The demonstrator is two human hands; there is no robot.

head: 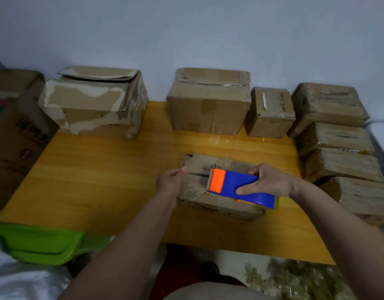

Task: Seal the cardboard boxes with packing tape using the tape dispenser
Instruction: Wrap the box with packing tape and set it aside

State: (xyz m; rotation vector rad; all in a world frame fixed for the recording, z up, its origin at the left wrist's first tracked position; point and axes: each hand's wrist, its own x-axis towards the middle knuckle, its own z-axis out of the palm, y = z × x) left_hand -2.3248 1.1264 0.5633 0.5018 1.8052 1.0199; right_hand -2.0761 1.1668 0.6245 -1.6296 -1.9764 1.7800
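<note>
On yellow table point(104, 174), center-right: flat cardboard box point(210, 192). Left hand point(171, 180) pinches what looks like the tape end at the box's left edge. Right hand point(268, 180) grips blue-orange tape dispenser point(236, 187) over box top.

A yellow wooden counter point(104, 178) stands against a pale blue wall point(186, 29). A green plastic tray point(41, 243) overlaps the counter's near left corner, with white cloth point(20, 278) below it.
</note>
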